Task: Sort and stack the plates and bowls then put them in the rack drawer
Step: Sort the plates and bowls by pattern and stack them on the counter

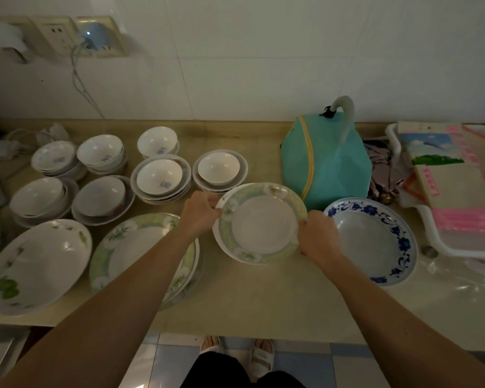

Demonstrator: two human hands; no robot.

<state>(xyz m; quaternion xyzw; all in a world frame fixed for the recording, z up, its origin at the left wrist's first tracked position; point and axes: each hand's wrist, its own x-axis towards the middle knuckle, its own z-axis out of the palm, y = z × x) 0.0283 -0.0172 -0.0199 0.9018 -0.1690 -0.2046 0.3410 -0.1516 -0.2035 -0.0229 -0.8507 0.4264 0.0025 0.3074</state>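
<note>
- Right now both hands clamp one green-rimmed plate [259, 222]: left hand [199, 212] pinches its far-left rim, right hand [318, 236] grips the near-right rim, hands apart across the plate.
- Plate looks tilted, far edge up; a second white rim shows under its left and near edge, so it may be two plates. Can't tell if it touches the countertop [263, 298].
- Matching green-rimmed stack [140, 250] lies just left of the left forearm, likely the target pile.
- Blue-patterned plate [372, 242] sits just right of the right hand, nearly touching it.
- Bowl stacks [160, 175] sit beyond the left hand; teal bag [325, 166] beyond the right hand.
- Oval floral dish [37, 264] is far left of the left arm.
- To do this well, my read: keep the opposite-rim grip, level the plate, lift clear of the blue plate's edge, carry left low, centre over the matching stack and set down softly.
- Risk: right knuckles nudging the blue plate; the lower plate slipping if only the top one is pinched.
- Rack drawer not in view.
</note>
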